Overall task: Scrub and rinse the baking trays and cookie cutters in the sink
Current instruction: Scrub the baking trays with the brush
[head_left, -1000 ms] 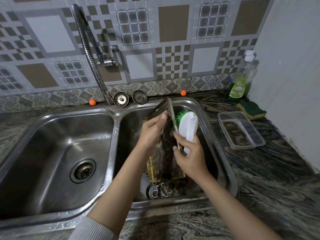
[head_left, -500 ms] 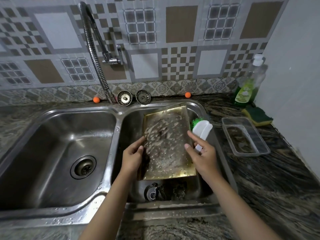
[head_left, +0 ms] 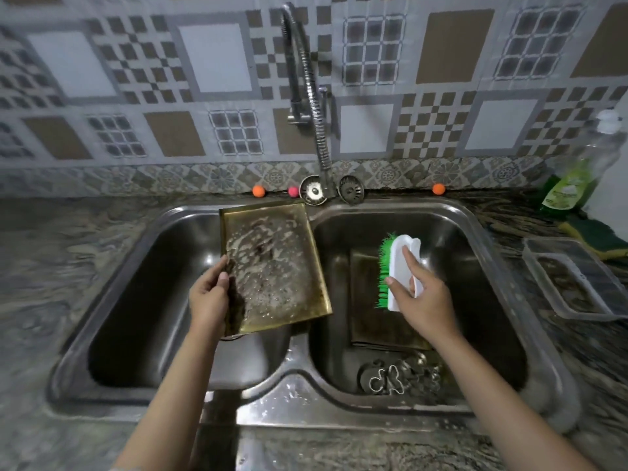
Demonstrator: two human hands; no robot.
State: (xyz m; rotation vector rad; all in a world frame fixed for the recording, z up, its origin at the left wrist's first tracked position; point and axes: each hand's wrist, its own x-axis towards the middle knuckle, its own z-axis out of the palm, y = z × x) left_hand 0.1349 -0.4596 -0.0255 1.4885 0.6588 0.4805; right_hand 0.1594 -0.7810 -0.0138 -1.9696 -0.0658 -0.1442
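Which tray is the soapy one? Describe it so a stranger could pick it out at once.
Start at the double sink under the tiled wall. Over its left basin, the left hand holds the gold tray by its edge. Unlike the second tray lying flat in the right basin, it is lifted and covered in white suds.

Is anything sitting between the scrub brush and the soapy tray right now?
Nothing visible. The brush, held by the right hand over the right basin, has open air between its bristles and the tray the left hand holds over the left basin.
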